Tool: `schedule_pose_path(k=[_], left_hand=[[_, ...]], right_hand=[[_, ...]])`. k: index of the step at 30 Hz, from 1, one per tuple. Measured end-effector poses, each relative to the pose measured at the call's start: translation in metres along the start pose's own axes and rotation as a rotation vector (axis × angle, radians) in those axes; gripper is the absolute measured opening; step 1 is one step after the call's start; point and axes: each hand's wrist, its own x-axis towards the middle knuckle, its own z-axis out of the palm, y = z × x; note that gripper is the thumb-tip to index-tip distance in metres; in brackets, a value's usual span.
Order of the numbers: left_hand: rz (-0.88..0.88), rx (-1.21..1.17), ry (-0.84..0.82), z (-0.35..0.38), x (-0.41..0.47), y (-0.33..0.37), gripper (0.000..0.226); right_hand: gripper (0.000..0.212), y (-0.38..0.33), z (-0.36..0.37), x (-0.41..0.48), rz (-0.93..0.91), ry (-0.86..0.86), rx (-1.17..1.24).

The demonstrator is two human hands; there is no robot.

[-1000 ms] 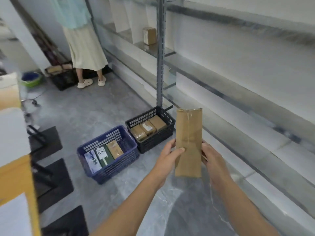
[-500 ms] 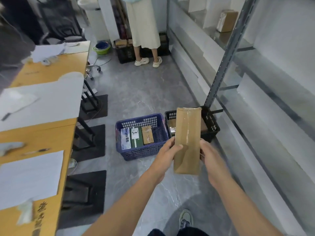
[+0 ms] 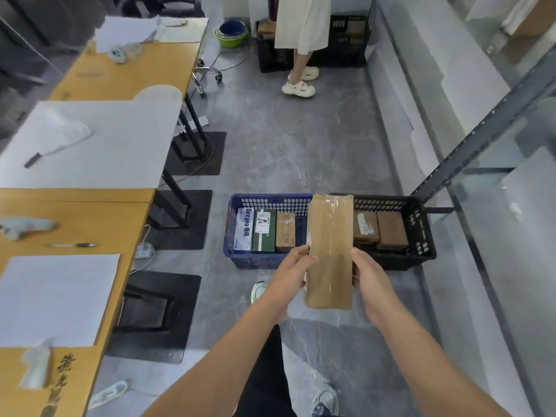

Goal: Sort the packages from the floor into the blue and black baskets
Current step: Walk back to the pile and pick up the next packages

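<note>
A grey marbled floor [image 3: 285, 152] runs between a long wooden tabletop [image 3: 129, 76] on the left, spread with white sheets [image 3: 99, 145] and a pen [image 3: 72, 245], and a metal shelving upright [image 3: 481, 136] on the right. On the floor, the blue basket [image 3: 231, 251] and the black basket [image 3: 421, 236] sit side by side. The blue one holds a white-blue box [image 3: 243, 230], a green box [image 3: 264, 230] and a brown box [image 3: 285, 231]. The black one holds brown parcels [image 3: 391, 230].

Both hands hold a long brown package [image 3: 329, 251] upright in the air, nearer than the baskets. The left hand [image 3: 293, 275] grips its left edge and the right hand [image 3: 370, 278] its right edge. The package hides where the baskets meet.

At the far end another person [image 3: 301, 25] stands by a black crate [image 3: 346, 40].
</note>
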Motion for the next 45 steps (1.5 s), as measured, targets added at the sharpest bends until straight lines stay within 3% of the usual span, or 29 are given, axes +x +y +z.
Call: schedule_pose_path(k=[6,12,15,18,26,30,33,36,39,45], left_hand=[[-0.091,-0.137,-0.025,-0.055,0.105,0.025,0.036],[-0.227,-0.18,-0.067,-0.117,0.184,0.042,0.035],[-0.28,-0.237,-0.114,-0.136,0.217,0.047,0.033],[-0.297,-0.254,-0.164,-0.148,0.245,0.047,0.048],[-0.411,-0.269,-0.057,-0.144,0.334,0.008,0.06],[-0.394,-0.214,0.056,-0.126,0.394,-0.037,0.037],[-0.394,-0.195,0.08,-0.111,0.439,-0.085,0.053],[-0.413,-0.234,0.108,-0.101,0.481,-0.128,0.035],[-0.449,-0.274,0.076,-0.091,0.521,-0.156,0.021],[-0.429,-0.192,0.038,-0.077,0.577,-0.184,0.017]], right_hand=[[0.032,-0.027,0.046,0.101,0.083,0.05,0.035],[0.042,-0.048,0.09,0.172,0.163,0.051,0.024],[0.022,-0.048,0.103,0.199,0.167,0.093,0.019],[0.009,-0.046,0.114,0.224,0.176,0.099,-0.043],[0.033,0.009,0.133,0.317,0.342,0.025,-0.032],[0.05,0.057,0.136,0.375,0.398,0.017,-0.008],[0.055,0.093,0.132,0.423,0.465,0.037,-0.016],[0.055,0.121,0.123,0.469,0.532,0.066,-0.101],[0.059,0.149,0.114,0.509,0.557,0.07,-0.186],[0.055,0.189,0.109,0.561,0.571,0.084,-0.173]])
